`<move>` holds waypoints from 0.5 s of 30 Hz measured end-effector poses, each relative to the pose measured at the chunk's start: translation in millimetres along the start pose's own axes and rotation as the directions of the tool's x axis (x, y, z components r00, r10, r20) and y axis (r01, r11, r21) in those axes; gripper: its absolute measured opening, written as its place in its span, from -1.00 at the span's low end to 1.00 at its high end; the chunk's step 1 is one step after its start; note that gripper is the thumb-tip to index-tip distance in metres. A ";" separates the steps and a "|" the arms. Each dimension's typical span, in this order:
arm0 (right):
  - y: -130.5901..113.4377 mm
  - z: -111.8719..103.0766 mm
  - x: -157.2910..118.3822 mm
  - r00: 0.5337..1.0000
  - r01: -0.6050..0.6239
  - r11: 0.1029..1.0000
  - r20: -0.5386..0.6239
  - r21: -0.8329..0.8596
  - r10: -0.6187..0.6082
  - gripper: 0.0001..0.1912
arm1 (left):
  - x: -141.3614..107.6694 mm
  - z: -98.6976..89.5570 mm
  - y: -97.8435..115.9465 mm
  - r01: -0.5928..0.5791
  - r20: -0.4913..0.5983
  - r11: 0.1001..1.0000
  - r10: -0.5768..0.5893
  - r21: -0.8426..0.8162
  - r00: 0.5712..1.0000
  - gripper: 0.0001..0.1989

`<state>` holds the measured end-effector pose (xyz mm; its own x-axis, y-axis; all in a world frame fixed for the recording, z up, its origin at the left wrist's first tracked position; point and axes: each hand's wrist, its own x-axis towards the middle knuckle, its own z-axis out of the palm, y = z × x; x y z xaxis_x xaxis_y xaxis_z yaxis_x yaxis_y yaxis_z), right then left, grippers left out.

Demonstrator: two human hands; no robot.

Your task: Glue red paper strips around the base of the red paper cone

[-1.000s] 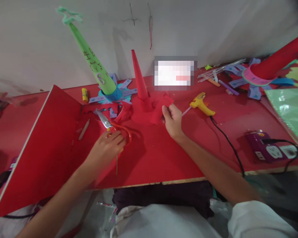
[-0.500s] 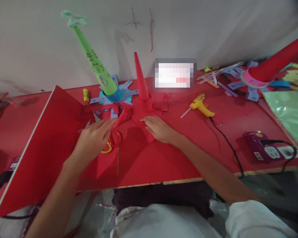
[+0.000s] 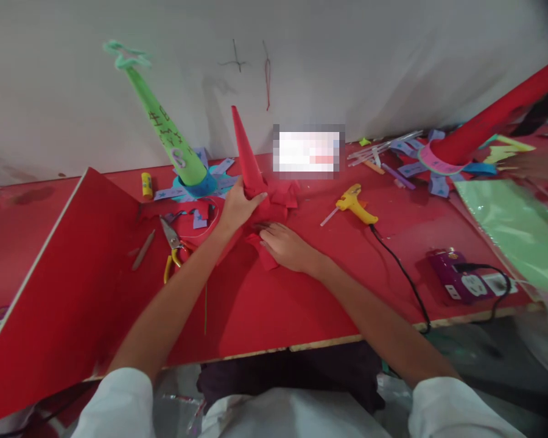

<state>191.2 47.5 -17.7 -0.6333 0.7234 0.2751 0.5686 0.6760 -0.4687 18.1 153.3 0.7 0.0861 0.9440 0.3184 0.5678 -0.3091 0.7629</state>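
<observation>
Left hand (image 3: 237, 210) has shifted since the frame half a second ago: then over the scissors (image 3: 170, 234), now at the foot of the red cone (image 3: 244, 146). Right hand (image 3: 288, 246) remains at the near side of the cone's base.

Left hand: thumb and fingers narrowed about the cone's lower part, holding it. Right hand: fingers bent, touching a red paper flap (image 3: 267, 259); cannot tell whether it is pinched or only pressed.

Cone stands upright, tip leaning slightly left, on the red table (image 3: 301, 310) near the wall (image 3: 369, 48). More red flaps spread right of its foot.

Scissors lie left of the left forearm, handles partly covered by it. Green cone (image 3: 171, 134) in a blue collar (image 3: 203, 184) stands left of the red one; yellow glue stick (image 3: 147, 185) just beside it. Yellow glue gun (image 3: 358, 204) lies to the right, cord trailing toward the table's front edge.
</observation>
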 end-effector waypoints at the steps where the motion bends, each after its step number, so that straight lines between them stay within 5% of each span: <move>1: 1.9 -0.5 -0.1 1.000 -0.021 1.000 -0.007 -0.015 0.021 -0.66 | 1.1 -3.2 0.2 -0.022 -0.033 1.000 0.022 0.006 0.999 -0.56; 9: 23.5 0.9 -3.7 0.949 -0.294 0.951 -0.147 -0.098 0.278 -0.58 | 5.1 -45.3 16.8 -0.185 -0.190 0.954 0.232 0.237 0.954 -0.34; 15: 21.8 -1.2 -1.5 0.897 -0.332 0.943 -0.318 -0.025 0.308 -0.62 | -7.8 -71.7 48.1 -0.252 -0.198 0.935 0.304 0.250 0.932 -0.41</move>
<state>205.1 61.3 -27.3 -0.2262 0.9013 0.3694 0.7596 0.4006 -0.5123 -13.9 122.9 75.3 0.0914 0.7628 0.6401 0.7138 -0.4984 0.4920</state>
